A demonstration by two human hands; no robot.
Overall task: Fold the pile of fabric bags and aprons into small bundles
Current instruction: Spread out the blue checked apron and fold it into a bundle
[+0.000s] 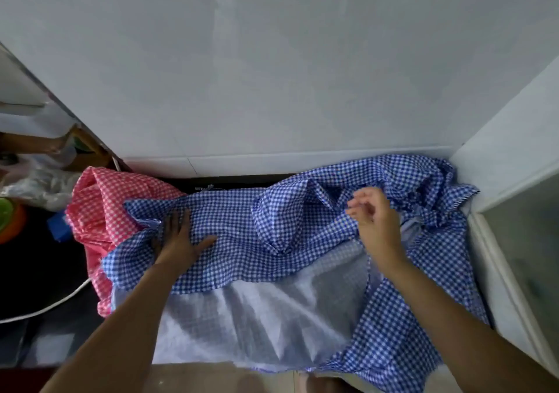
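Currently blue checked fabric (242, 229) lies spread across the dark desk (36, 271), against the white tiled wall (272, 75). Its pale underside is turned up along the near edge, and its right side is bunched up in the corner by a white ledge (499, 256). Left hand (178, 235) lies flat, palm down, on the left part of the blue fabric, fingers straight and spread, gripping nothing. Right hand (375, 220) is over the rumpled right-centre part, fingers loosely curled, thumb near the index tip. It is blurred, so cannot tell if it pinches cloth or holds nothing. Pink checked fabric (102, 208) sits heaped at the left, partly under the blue fabric's left edge. White cable (60, 302) runs over the desk at near left. Clear plastic bag (39, 184) lies beyond the pink fabric, far left.
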